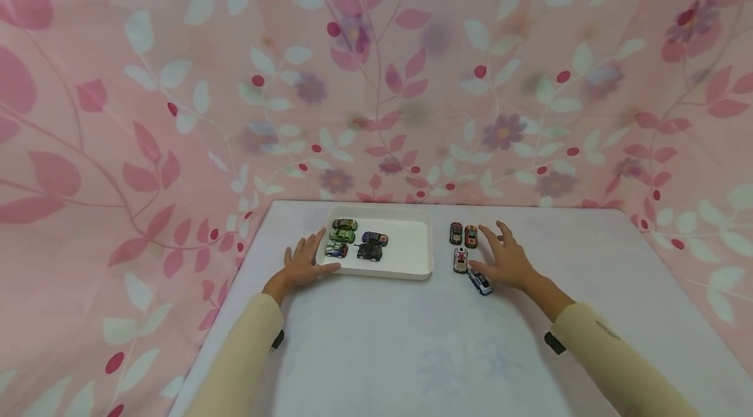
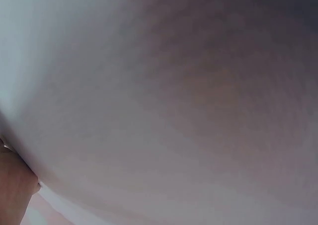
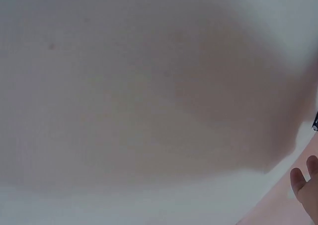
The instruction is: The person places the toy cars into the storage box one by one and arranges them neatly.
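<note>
A white rectangular tray [image 1: 406,272] lies on the table, with several toy cars in its left half. Among them are a bright green car [image 1: 342,235], a blue car [image 1: 374,238] and a black toy vehicle [image 1: 369,251]. My left hand [image 1: 301,265] rests at the tray's left edge, fingers spread and thumb along the front corner. To the right of the tray stand a dark toy car [image 1: 455,233], a red-orange one [image 1: 471,236], a white-and-red one [image 1: 461,260] and a silver one [image 1: 480,282]. Fingers spread, my right hand [image 1: 507,263] is beside these; contact cannot be told.
A white cloth covers the table [image 1: 388,345]. Behind it and along the sides hangs a pink curtain [image 1: 376,110] with leaves and flowers. Both wrist views show mostly blurred white cloth, with a bit of each hand at the lower edge.
</note>
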The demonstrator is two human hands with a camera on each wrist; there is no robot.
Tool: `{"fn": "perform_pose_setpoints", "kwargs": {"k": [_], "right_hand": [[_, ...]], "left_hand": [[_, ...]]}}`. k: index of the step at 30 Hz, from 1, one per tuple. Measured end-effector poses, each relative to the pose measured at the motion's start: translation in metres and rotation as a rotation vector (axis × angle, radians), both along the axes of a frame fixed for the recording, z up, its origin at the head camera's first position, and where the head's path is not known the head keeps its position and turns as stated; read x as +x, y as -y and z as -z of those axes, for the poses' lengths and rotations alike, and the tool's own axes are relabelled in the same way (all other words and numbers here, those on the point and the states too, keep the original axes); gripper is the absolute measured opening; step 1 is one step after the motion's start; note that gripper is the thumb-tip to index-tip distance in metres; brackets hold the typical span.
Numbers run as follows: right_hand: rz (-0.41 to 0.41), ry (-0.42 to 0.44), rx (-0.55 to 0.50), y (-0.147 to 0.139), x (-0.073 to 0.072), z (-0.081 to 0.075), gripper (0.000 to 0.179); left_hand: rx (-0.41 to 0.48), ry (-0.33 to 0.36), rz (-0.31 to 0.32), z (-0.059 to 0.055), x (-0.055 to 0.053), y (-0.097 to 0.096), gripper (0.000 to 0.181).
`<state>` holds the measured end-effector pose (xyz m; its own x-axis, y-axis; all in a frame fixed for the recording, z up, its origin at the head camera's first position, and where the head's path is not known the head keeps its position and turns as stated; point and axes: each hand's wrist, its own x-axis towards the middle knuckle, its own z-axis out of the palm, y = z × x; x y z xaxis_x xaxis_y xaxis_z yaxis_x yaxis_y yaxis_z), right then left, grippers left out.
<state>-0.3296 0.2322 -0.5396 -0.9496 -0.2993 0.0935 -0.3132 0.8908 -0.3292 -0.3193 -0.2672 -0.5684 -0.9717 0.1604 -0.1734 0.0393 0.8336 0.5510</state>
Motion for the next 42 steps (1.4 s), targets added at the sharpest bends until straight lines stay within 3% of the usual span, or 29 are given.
{"fn": "perform_pose_setpoints", "kwargs": {"k": [4, 11, 19, 27, 32, 36, 42], "right_hand": [[-0.02, 0.012, 0.003, -0.001, 0.004, 0.004, 0.091], [-0.092, -0.069, 0.036, -0.001, 0.009, 0.003, 0.092], [-0.032, 0.047, -0.024, 0.002, 0.025, -0.008, 0.105], [-0.062, 0.071, -0.011, 0.012, 0.047, 0.003, 0.11], [-0.043, 0.026, -0.023, 0.013, 0.051, 0.008, 0.085], [-0.004, 0.094, -0.055, 0.014, 0.049, 0.006, 0.059], [0.003, 0.198, -0.065, 0.011, 0.047, -0.004, 0.046]], "left_hand": [[0.007, 0.017, 0.004, -0.001, 0.003, -0.002, 0.114], [0.003, 0.018, -0.007, 0.001, 0.001, -0.003, 0.112], [0.004, 0.017, 0.001, -0.001, -0.003, -0.003, 0.114], [0.002, 0.012, -0.002, -0.001, -0.004, -0.001, 0.112], [0.008, 0.02, 0.001, 0.003, -0.002, -0.001, 0.112], [-0.001, 0.038, 0.007, 0.002, 0.0, -0.001, 0.112], [0.002, 0.04, 0.009, -0.005, 0.002, -0.003, 0.113]]}}
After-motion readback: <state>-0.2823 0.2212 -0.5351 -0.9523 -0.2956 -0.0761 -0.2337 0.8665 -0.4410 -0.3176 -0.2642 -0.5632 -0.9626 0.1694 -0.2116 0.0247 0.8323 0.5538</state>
